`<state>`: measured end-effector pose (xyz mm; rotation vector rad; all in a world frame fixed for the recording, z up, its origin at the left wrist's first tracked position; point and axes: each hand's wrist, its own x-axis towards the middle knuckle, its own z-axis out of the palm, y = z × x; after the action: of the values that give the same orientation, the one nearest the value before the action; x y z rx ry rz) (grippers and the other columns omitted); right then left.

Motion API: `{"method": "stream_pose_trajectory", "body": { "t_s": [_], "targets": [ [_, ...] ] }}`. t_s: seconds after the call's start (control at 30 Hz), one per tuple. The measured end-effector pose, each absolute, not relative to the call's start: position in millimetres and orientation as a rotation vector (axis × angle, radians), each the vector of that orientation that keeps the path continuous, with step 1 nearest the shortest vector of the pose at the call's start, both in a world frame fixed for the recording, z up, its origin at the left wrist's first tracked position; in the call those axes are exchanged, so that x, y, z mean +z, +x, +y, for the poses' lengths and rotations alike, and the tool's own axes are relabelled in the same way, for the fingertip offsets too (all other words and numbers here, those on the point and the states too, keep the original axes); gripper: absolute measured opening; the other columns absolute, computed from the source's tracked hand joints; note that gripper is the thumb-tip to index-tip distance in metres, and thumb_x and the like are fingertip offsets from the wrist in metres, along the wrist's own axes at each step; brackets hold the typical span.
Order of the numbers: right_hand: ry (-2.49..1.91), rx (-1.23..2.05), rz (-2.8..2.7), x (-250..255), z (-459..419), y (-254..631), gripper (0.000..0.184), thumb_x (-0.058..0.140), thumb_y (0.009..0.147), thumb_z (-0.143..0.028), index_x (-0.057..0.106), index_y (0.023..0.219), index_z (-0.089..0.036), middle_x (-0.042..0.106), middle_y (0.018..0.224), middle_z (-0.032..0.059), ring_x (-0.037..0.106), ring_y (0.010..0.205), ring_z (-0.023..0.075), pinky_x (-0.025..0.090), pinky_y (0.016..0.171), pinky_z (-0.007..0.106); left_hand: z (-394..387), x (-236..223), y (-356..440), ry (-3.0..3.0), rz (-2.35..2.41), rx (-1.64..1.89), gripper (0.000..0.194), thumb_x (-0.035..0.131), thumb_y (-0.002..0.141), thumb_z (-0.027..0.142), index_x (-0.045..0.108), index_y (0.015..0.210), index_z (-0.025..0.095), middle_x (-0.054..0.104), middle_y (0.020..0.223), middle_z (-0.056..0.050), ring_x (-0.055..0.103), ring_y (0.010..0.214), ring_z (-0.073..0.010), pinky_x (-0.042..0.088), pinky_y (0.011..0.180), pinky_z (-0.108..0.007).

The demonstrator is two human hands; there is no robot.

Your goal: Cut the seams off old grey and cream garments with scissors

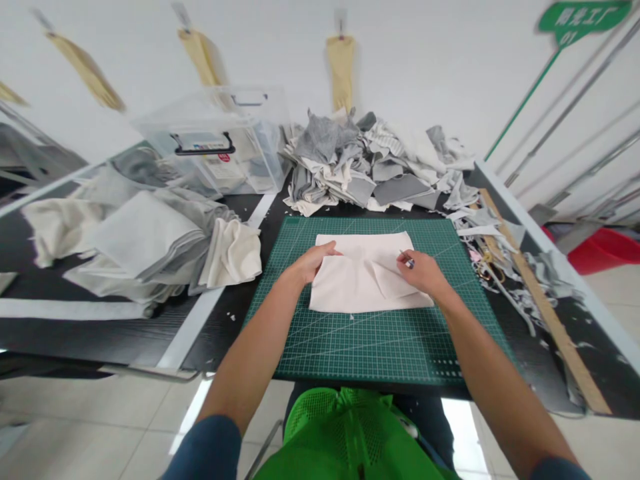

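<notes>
Here: my left hand (314,262), half closed, pinching the left edge of a white cloth (337,285), flap folded, seemingly unfinished; my right hand (421,269), curled round a small tool (409,263), kind unclear; under the cloth, green mat (360,347); black table (233,333); left heap (150,230), back heap (345,157), done or waiting, I cannot tell; clear bin (217,163); white wall (280,43); tiled floor (115,417).

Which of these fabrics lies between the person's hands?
The white fabric on the green mat; the left pile and the back pile lie off the mat.
</notes>
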<state>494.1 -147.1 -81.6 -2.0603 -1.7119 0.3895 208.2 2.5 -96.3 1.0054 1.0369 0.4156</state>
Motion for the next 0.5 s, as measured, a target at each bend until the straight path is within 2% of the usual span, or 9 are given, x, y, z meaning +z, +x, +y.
{"method": "stream_pose_trajectory", "body": {
  "t_s": [0.07,0.13,0.23,0.3,0.37,0.5],
  "targets": [
    [-1.983,0.551,-1.841,-76,-151,502,0.019,0.064,0.089,-0.036,0.071,0.098,-0.021,0.074,0.096,0.0043,0.064,0.079,0.0183,0.046,0.077,0.029,10,-95,202,0.891,1.017,0.404,0.051,0.065,0.082,0.064,0.074,0.087,0.013,0.076,0.082,-0.013,0.071,0.070,-0.0247,0.056,0.065,-0.036],
    [-1.867,0.791,-2.026,-73,-157,507,0.032,0.074,0.081,-0.043,0.073,0.106,-0.024,0.074,0.102,0.0040,0.064,0.083,0.0196,0.047,0.077,0.029,13,-94,193,0.877,0.965,0.415,0.055,0.067,0.080,0.066,0.074,0.088,0.013,0.076,0.088,-0.014,0.071,0.075,-0.0249,0.056,0.069,-0.035],
    [-1.756,0.882,-2.178,-74,-162,512,0.047,0.083,0.071,-0.041,0.072,0.113,-0.024,0.071,0.115,0.0067,0.065,0.099,0.0238,0.049,0.089,0.032,13,-90,176,1.051,0.931,0.447,0.045,0.081,0.071,0.052,0.074,0.091,0.012,0.076,0.096,-0.013,0.071,0.084,-0.0223,0.055,0.076,-0.032],
    [-1.740,0.834,-2.185,-79,-162,514,0.036,0.077,0.076,-0.036,0.073,0.109,-0.022,0.071,0.114,0.0072,0.065,0.101,0.0236,0.048,0.092,0.033,12,-86,164,1.235,0.938,0.397,0.042,0.087,0.064,0.035,0.074,0.099,0.015,0.075,0.104,-0.010,0.070,0.089,-0.0200,0.053,0.076,-0.029],
    [-1.769,0.783,-2.142,-84,-161,516,0.021,0.067,0.083,-0.033,0.073,0.100,-0.022,0.073,0.107,0.0061,0.066,0.096,0.0218,0.047,0.089,0.031,11,-82,153,1.357,0.965,0.285,0.049,0.085,0.059,0.025,0.072,0.106,0.020,0.075,0.108,-0.007,0.069,0.086,-0.0185,0.051,0.069,-0.027],
    [-1.867,0.760,-1.948,-85,-164,525,0.018,0.057,0.088,-0.035,0.069,0.086,-0.022,0.071,0.086,0.0023,0.062,0.080,0.0196,0.044,0.076,0.030,8,-77,144,1.453,0.953,0.191,0.050,0.077,0.056,0.015,0.069,0.105,0.020,0.074,0.094,-0.004,0.067,0.077,-0.0181,0.050,0.065,-0.027]
  ]
}}
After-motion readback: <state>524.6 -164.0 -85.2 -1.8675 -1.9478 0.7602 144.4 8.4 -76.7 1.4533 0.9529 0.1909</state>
